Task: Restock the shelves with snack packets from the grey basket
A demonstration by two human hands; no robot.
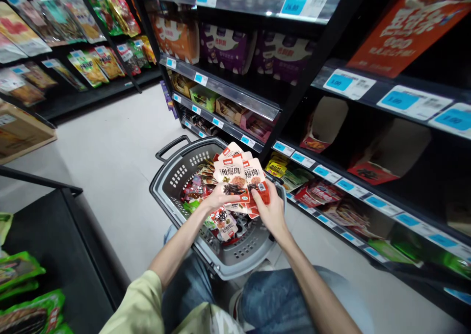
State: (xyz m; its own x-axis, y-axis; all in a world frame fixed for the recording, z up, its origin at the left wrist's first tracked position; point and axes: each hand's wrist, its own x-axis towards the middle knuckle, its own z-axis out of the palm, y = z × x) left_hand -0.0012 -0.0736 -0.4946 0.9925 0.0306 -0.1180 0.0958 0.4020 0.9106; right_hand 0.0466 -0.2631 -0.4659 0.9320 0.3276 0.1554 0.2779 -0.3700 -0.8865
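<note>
Over a grey shopping basket [235,271], my left hand [218,196] and my right hand [270,206] each grip part of a fanned bunch of snack packets. The packets are cream and red, with dark lettering and a picture of food. A snack packet [231,174] is pinched under my left thumb. Another packet [253,172] sits beside it under my right thumb, with more packets behind. Inside the basket lie several loose snack packets [224,223], some cream and red, others pink or green. The undersides of both hands are hidden.
Store shelves [331,172] with price tags rise close on the right, holding red open boxes [371,172] and bagged snacks. Purple cartons [228,47] stand on the shelf ahead. At lower left is a black display stand [47,231] with green packets [22,270]. Pale floor [110,142] lies between.
</note>
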